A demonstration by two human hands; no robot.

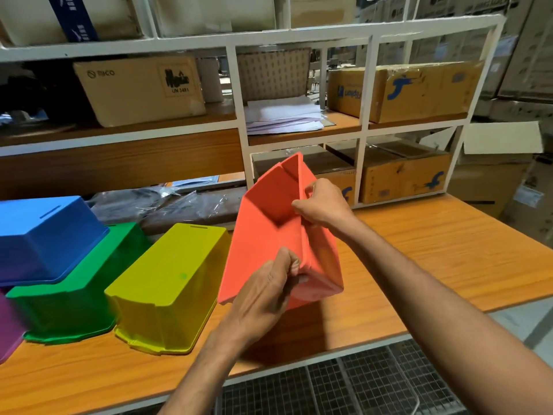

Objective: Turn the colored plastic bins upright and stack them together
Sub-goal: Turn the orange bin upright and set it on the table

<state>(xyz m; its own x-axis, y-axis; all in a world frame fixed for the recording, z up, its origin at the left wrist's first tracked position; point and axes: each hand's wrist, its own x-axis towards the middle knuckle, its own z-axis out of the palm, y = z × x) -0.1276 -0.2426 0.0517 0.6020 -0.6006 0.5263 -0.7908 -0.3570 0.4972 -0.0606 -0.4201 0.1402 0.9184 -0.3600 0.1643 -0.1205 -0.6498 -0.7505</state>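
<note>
An orange-red bin [263, 235] is held above the wooden table [434, 250], tipped on its side with its open mouth facing left and toward me. My left hand [269, 283] pinches its near rim. My right hand [323, 205] grips the far rim, fingers curled over the edge. To the left, a yellow bin [167, 283], a green bin [77, 298] and a blue bin [45, 235] lie upside down; the blue one rests partly on the green. A purple bin [9, 324] shows at the left edge.
A white shelf frame [302, 37] stands at the back of the table with cardboard boxes [413, 91], a stack of papers [284, 115] and plastic-wrapped packs [179, 205]. A wire mesh rack [344, 384] lies below the table's front edge.
</note>
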